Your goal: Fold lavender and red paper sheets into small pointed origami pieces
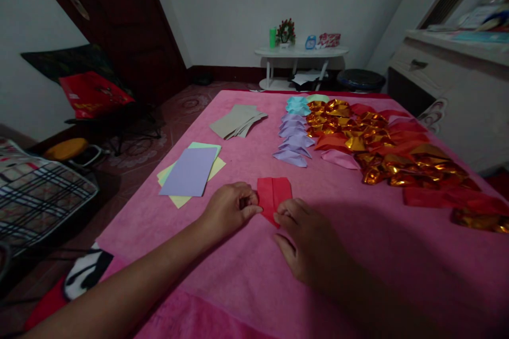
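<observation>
A folded piece of red paper with a crease down its upper middle and a pointed lower end lies on the pink cloth before me. My left hand has its fingers curled and its thumb at the paper's left edge, gripping it. The fingertips of my right hand press the paper's lower right side, folded over it, with the thumb a little lower. Left of my hands is a stack of purple, green and yellow paper sheets. Behind it, greyish sheets are fanned out.
Rows of folded purple papers, light blue ones and shiny gold ones fill the table's right side, with red folded pieces among them. A chair with a red bag stands left. A white side table is at the wall.
</observation>
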Motion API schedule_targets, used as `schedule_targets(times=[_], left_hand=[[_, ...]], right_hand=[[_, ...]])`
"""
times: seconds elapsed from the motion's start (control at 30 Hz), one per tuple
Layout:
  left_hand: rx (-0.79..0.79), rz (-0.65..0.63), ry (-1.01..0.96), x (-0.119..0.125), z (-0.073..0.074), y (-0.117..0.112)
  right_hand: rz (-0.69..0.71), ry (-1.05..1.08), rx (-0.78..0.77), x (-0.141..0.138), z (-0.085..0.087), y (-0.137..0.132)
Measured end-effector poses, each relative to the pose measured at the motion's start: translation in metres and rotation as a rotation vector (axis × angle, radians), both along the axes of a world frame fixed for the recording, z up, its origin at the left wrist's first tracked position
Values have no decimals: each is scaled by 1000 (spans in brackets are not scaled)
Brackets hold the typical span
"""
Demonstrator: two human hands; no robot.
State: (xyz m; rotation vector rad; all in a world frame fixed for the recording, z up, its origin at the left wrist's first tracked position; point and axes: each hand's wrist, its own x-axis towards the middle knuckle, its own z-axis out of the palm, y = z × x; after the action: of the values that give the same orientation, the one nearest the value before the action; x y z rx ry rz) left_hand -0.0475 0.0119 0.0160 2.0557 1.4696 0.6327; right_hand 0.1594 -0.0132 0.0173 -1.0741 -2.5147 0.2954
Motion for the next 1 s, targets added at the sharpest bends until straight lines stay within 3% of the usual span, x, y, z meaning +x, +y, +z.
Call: schedule_targets(times=[0.2,0.47,0.63,0.77,0.87,0.93,1.0], left_hand=[[-115,45,48,1,10,-11],[-594,97,-572,19,8,-28],[-605,188,-819,37,0,-31],[-541,119,-732,32,3,-21],[-619,-108,-507,22,14,-9],[-561,-255,-357,19,21,-2],[-480,-326,-252,19,26,4]], right_hand=[[-41,-20,290,-7,-12,5],[-4,211,406,-9,-15,2],[32,185,413,-18,-7,-6],[34,297,388,-12,4,-6],[-124,462,333,-3,9,2],[-217,567,169,1,8,9],[-258,614,-126,3,5,15]])
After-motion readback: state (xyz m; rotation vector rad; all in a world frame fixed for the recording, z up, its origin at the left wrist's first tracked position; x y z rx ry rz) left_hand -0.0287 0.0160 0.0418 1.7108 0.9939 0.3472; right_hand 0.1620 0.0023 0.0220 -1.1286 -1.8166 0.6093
